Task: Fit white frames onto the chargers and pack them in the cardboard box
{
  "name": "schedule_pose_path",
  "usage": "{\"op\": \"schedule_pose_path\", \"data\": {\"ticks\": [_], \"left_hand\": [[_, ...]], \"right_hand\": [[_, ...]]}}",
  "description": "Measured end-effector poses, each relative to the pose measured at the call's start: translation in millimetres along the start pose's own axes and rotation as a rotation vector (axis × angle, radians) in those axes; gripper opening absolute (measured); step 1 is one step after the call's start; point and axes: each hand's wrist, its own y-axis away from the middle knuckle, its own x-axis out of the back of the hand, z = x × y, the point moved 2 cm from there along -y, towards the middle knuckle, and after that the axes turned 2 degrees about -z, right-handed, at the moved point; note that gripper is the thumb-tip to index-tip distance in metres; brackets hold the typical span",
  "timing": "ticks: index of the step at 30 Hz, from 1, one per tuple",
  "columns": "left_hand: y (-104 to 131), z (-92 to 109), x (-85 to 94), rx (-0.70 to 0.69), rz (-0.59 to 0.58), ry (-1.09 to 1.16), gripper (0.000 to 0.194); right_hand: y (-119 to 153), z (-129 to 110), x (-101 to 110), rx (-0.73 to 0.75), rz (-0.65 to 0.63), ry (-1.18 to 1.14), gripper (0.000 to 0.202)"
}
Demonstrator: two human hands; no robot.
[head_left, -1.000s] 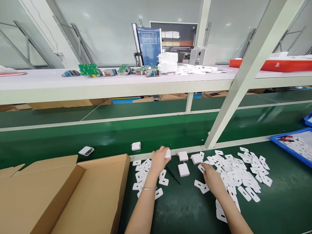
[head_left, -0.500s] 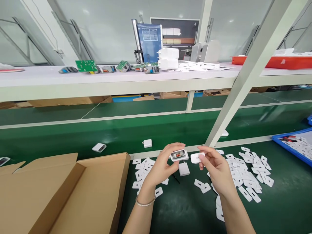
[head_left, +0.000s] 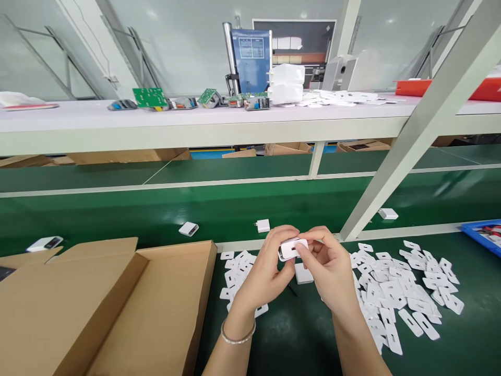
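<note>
My left hand is closed round a small white charger housing, its thumb below and fingers above. With my right hand I pinch a white slotted cover plate, which lies against the housing's open end, slightly tilted, with a dark gap at the left. Below the hands another white charger rests on the green bench. Loose white plates lie in a small pile by my left wrist and a larger pile right of my right hand.
An open cardboard box stands at the left. White chargers sit on the green conveyor beyond. A slanted metal post rises behind the right pile; a blue tray is far right. The shelf holds circuit boards.
My right hand has brought the cover plate left onto the housing in my left hand. The chargers on the conveyor have shifted right. The view has moved slightly.
</note>
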Motion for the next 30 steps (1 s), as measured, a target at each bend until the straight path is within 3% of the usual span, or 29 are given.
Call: {"op": "schedule_pose_path", "data": {"ticks": [4, 7, 10, 14, 20, 24, 27, 30], "left_hand": [[2.3, -0.1, -2.5, 0.019, -0.013, 0.08, 0.034], [3.8, -2.1, -5.0, 0.031, 0.051, 0.077, 0.032], [6.0, -1.8, -5.8, -0.034, 0.084, 0.059, 0.033], [9.3, -0.3, -6.1, -0.075, 0.095, 0.045, 0.034], [6.8, -1.5, -6.1, -0.062, 0.23, 0.086, 0.045], [2.9, -4.7, -2.5, -0.019, 0.166, 0.171, 0.055], [1.8, -5.5, -0.6, -0.054, 0.159, 0.13, 0.041], [1.9, -3.8, -2.5, -0.127, 0.223, 0.129, 0.028]], "right_hand": [[-1.3, 5.7, 0.4, -0.035, -0.037, 0.011, 0.018], [-3.0, 9.7, 4.2, -0.1, -0.093, 0.024, 0.028], [-5.4, 10.9, 8.0, -0.138, -0.243, 0.078, 0.041], [-7.5, 9.6, 9.3, -0.126, -0.455, 0.065, 0.043], [-8.1, 11.9, 10.9, -0.005, -0.406, 0.054, 0.046], [-8.7, 12.1, 15.5, 0.033, -0.373, 0.039, 0.045], [-10.1, 12.5, 18.3, 0.023, -0.349, 0.032, 0.045], [-10.9, 14.2, 16.7, 0.051, -0.363, -0.007, 0.047]]}}
